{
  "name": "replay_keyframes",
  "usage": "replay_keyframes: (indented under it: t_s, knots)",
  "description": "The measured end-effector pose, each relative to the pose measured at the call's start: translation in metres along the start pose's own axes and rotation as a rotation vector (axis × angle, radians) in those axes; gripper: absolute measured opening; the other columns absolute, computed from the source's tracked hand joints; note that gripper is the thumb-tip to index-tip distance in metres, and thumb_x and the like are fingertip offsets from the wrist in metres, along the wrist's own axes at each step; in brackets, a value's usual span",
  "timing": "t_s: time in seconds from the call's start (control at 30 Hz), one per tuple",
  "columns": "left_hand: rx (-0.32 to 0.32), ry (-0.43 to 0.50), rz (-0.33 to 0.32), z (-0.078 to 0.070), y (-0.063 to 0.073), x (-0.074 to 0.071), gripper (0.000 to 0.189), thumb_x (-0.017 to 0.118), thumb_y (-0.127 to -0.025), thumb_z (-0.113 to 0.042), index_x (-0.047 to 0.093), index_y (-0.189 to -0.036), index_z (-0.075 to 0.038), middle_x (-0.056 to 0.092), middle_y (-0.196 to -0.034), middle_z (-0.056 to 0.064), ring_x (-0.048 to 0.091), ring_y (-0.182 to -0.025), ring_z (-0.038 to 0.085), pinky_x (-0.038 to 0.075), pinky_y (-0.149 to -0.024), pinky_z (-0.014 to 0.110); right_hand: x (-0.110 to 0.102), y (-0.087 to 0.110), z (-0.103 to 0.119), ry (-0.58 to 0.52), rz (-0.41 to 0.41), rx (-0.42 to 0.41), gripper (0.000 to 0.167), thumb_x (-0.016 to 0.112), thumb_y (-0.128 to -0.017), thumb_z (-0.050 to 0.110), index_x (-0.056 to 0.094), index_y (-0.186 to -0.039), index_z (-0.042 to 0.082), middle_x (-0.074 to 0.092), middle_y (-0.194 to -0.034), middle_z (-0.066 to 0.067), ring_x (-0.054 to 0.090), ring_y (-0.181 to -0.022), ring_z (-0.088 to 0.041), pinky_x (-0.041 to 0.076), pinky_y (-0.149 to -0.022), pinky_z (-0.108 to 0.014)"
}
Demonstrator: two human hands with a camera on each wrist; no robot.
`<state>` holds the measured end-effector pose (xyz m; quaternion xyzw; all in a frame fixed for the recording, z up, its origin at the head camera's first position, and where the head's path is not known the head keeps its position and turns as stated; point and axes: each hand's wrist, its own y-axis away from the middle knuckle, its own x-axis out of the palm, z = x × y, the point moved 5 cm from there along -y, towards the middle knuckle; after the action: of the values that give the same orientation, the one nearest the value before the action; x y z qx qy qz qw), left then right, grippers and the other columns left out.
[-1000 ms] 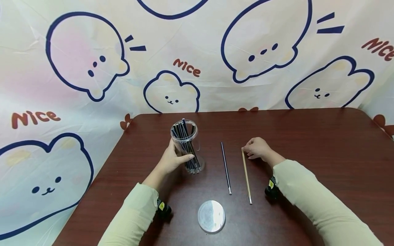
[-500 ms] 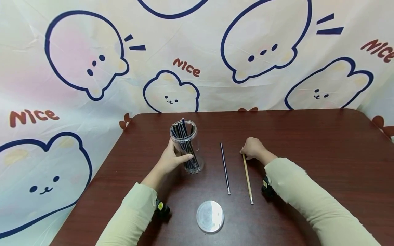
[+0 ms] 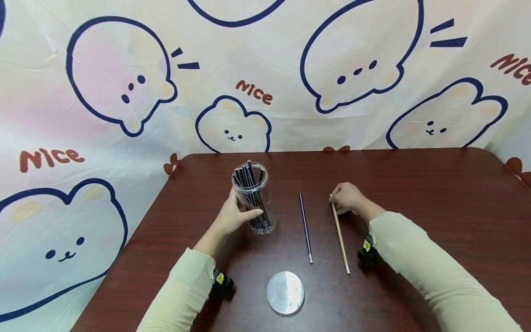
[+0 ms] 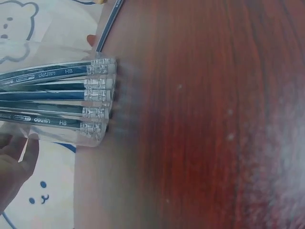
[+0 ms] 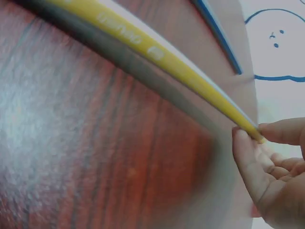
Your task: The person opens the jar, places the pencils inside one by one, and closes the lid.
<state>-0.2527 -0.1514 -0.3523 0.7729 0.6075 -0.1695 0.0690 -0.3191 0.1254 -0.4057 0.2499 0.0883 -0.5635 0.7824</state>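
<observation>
One yellow pencil, right of the dark pencil, on or just above the worktop; right grip pinches its far end; likely light, stiff, snappable; mid-shaft hold would balance better; left grip holds clear jar of stored pencils, probably smooth, light.

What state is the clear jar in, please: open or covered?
Open: the clear jar has an uncovered mouth, with pencils showing inside it.

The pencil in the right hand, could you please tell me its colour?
The pencil is yellow, clearest in the right wrist view.
</observation>
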Motion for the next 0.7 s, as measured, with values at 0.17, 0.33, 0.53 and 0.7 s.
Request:
replay_keyframes:
  t_s: [0.17, 0.33, 0.53, 0.7]
  knots:
    - [0.031, 0.009, 0.003, -0.001, 0.001, 0.001, 0.081, 0.065, -0.074, -0.006, 0.01, -0.133, -0.008, 0.028, -0.13, 0.017, 0.031, -0.116, 0.028, 0.024, -0.095, 0.045, -0.006, 0.003, 0.013, -0.093, -0.035, -0.065, 0.019, 0.044, -0.086, 0.003, 0.041, -0.101, -0.008, 0.048, -0.101, -0.026, 0.052, -0.063, -0.02, 0.048, -0.058, -0.031]
    - [0.053, 0.004, -0.008, 0.014, -0.004, 0.0, 0.08, 0.067, -0.074, -0.011, 0.013, -0.132, -0.01, 0.033, -0.126, 0.015, 0.036, -0.111, 0.026, 0.028, -0.092, 0.044, -0.013, 0.007, 0.036, -0.195, -0.085, -0.116, 0.023, 0.047, -0.087, 0.005, 0.041, -0.106, -0.006, 0.049, -0.098, -0.022, 0.052, -0.062, -0.018, 0.048, -0.059, -0.032]
    - [0.045, -0.008, -0.044, 0.03, -0.008, -0.003, 0.079, 0.07, -0.071, -0.017, 0.019, -0.131, -0.017, 0.035, -0.126, 0.008, 0.037, -0.112, 0.021, 0.029, -0.092, 0.042, -0.023, 0.018, 0.072, -0.344, -0.117, -0.176, 0.019, 0.05, -0.085, 0.005, 0.043, -0.101, -0.003, 0.05, -0.089, -0.015, 0.055, -0.06, -0.015, 0.049, -0.06, -0.032]
    - [0.043, -0.002, -0.051, 0.03, -0.009, -0.003, 0.08, 0.071, -0.07, -0.017, 0.019, -0.131, -0.017, 0.036, -0.126, 0.007, 0.037, -0.111, 0.021, 0.029, -0.092, 0.042, -0.031, 0.027, 0.105, -0.519, -0.113, -0.245, 0.011, 0.049, -0.085, 0.002, 0.042, -0.093, 0.001, 0.052, -0.077, -0.007, 0.054, -0.058, -0.014, 0.049, -0.056, -0.028]
